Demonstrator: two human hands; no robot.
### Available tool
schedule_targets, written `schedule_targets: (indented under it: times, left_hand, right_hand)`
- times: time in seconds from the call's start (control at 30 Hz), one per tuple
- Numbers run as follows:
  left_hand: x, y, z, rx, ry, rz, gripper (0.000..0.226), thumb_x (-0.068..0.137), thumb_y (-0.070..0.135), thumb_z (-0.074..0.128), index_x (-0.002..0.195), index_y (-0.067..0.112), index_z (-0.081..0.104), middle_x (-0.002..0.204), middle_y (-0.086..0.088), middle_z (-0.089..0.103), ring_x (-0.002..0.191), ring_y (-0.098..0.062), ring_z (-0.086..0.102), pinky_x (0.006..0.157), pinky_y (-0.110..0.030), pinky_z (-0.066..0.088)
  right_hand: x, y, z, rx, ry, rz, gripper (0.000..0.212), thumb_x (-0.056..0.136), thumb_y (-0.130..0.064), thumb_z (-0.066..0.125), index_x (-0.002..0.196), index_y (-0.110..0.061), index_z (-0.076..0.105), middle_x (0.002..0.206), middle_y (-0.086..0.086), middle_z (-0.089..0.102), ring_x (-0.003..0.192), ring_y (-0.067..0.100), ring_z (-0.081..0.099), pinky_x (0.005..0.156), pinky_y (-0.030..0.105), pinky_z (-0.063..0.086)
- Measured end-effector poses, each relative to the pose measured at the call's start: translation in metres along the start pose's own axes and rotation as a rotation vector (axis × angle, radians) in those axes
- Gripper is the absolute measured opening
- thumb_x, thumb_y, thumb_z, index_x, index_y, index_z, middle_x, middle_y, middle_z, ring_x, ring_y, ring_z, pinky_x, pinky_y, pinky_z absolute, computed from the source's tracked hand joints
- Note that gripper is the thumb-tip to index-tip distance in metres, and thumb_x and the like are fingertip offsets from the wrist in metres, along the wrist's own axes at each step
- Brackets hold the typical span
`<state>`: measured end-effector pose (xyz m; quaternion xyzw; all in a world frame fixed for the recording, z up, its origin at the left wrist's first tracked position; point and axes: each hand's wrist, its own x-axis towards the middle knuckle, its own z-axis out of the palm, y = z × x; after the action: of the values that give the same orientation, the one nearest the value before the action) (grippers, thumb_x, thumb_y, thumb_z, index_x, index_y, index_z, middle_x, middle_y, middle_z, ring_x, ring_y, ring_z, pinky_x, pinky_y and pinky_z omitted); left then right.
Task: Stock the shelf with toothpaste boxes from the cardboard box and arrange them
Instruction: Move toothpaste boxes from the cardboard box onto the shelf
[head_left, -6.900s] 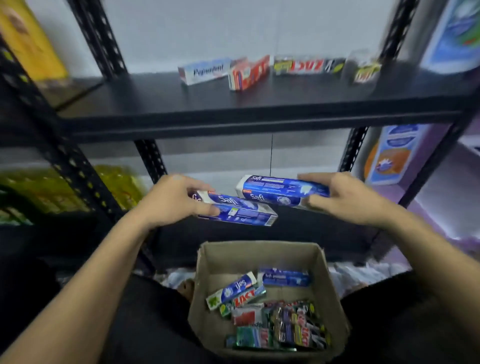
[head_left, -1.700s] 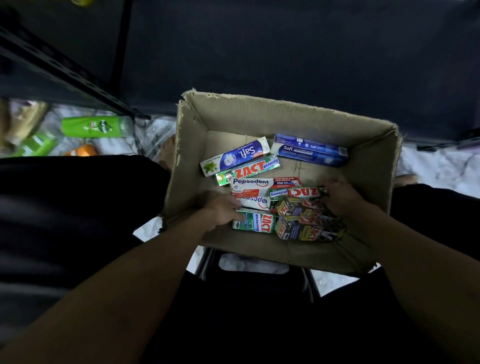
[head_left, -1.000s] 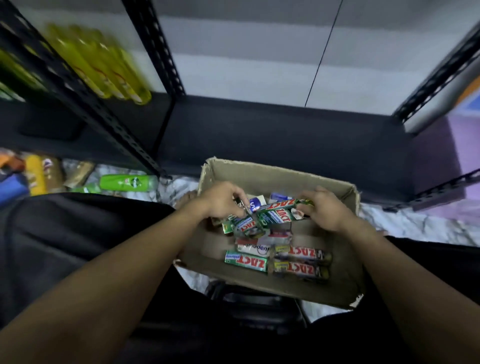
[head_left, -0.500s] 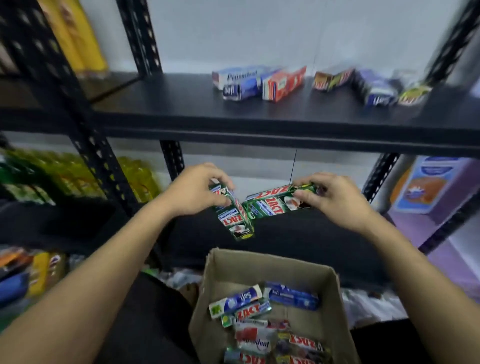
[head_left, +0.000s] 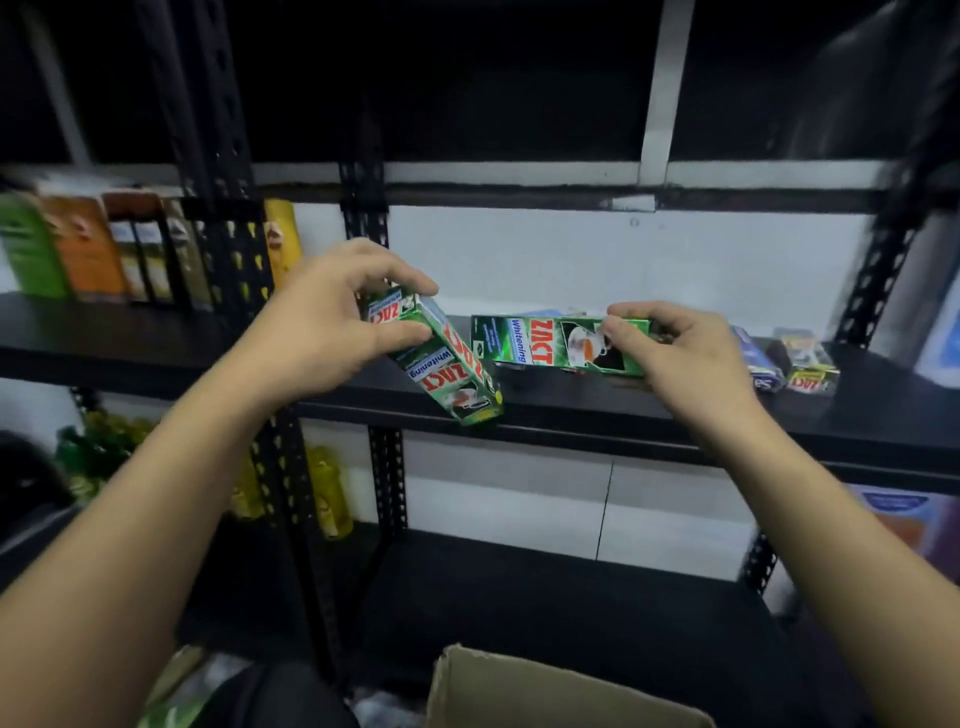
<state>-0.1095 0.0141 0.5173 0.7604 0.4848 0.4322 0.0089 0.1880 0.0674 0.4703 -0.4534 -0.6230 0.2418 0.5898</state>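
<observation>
Two bare forearms reached up from the lower corners of the frame toward its centre. The left hand, just left of centre, was turned palm-down with the wrist bent, its fingers curled over the top and the thumb pressed underneath, clamped around something it held tilted. The right hand, right of centre and slightly lower, was closed in a pinch, fingertips pointing left, the thumb on the near side. The hands were near each other but apart.

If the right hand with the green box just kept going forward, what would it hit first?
Probably the black metal shelf board: the right hand holds the green Zact toothpaste box level just above it. Beyond lies the white wall; depth is unclear.
</observation>
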Motion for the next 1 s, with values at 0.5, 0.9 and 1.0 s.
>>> schedule_targets:
  times: [0.5, 0.9, 1.0]
  left_hand:
    - [0.007, -0.135, 0.063, 0.464, 0.066, 0.005, 0.026, 0.079, 0.030, 0.080, 0.104, 0.028, 0.072, 0.122, 0.009, 0.057, 0.110, -0.015, 0.051, 0.088, -0.039, 0.052]
    - [0.063, -0.213, 0.084, 0.266, 0.069, -0.196, 0.047, 0.084, 0.021, 0.070, 0.129, 0.024, 0.060, 0.125, 0.002, 0.061, 0.119, -0.020, 0.051, 0.097, -0.031, 0.040]
    - [0.078, -0.226, 0.085, 0.239, 0.083, -0.236, 0.034, 0.081, 0.037, 0.076, 0.112, 0.025, 0.068, 0.112, 0.005, 0.054, 0.108, -0.014, 0.049, 0.091, -0.030, 0.039]
  right_hand:
    - [0.007, 0.029, 0.113, -0.754, -0.381, -0.213, 0.061, 0.094, -0.028, 0.062, 0.149, -0.023, 0.036, 0.147, 0.002, 0.045, 0.132, 0.028, 0.044, 0.107, 0.041, 0.041]
    - [0.079, 0.057, 0.187, -1.167, -0.322, -0.369, 0.048, 0.097, -0.044, 0.049, 0.138, -0.019, 0.047, 0.136, 0.003, 0.055, 0.138, 0.026, 0.036, 0.118, 0.053, 0.015]
    - [0.097, 0.063, 0.205, -1.203, -0.312, -0.313, 0.049, 0.097, -0.045, 0.049, 0.138, -0.018, 0.047, 0.136, 0.004, 0.056, 0.140, 0.028, 0.033, 0.118, 0.058, 0.008]
